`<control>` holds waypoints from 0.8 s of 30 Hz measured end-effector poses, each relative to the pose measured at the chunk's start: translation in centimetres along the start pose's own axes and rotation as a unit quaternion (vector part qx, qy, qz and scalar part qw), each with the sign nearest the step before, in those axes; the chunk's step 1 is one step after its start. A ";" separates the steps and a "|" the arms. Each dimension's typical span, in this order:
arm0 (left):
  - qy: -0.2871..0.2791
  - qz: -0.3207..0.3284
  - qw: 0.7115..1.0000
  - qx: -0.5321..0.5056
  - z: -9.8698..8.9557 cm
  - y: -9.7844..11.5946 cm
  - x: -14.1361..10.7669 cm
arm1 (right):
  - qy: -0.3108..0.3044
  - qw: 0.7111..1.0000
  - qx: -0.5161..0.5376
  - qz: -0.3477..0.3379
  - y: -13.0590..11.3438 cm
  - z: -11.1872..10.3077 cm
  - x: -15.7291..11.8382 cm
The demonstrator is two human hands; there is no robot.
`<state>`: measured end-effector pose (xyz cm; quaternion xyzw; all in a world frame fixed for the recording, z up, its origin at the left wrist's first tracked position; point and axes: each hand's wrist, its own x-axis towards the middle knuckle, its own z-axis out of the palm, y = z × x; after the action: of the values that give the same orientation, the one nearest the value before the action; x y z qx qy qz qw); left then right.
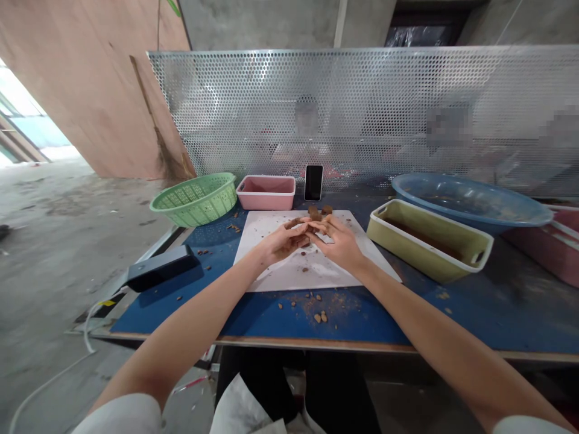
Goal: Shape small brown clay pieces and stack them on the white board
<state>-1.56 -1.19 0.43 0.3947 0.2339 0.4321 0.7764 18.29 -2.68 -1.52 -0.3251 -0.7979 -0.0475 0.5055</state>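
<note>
Over the white board [271, 277], my left hand [289, 239] and my right hand [337, 240] meet at the fingertips. The fingers of both are curled and pinched together, with brown smears on them. Whatever sits between the fingertips is hidden or too small to name. Just beyond my fingers, brown clay-like lumps [326, 210] rest at the board's far edge. Small brown crumbs [304, 270] are scattered on the board below my hands.
A green basket [199, 202], a pink bin [266, 202] and an upright phone [313, 182] stand at the back. On the right are an olive bin [420, 241] and a blue basin [474, 202]. A black device [160, 268] lies left. Brown bits [321, 317] lie near the front edge.
</note>
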 end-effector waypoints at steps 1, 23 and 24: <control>0.000 0.000 1.000 -0.002 0.0 0.0 0.0 | 0.001 1.000 0.000 -0.005 0.0 0.0 0.0; 0.001 -0.016 1.000 -0.016 -0.1 -0.3 0.2 | -0.008 1.000 0.018 0.001 -0.4 -0.4 0.3; 0.001 -0.016 1.000 -0.017 -0.2 -0.3 0.2 | -0.010 1.000 0.020 0.003 -0.4 -0.4 0.3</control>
<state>-1.46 -1.05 0.05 0.3774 0.2334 0.4240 0.7895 18.30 -2.97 -1.02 -0.3179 -0.8026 -0.0268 0.5040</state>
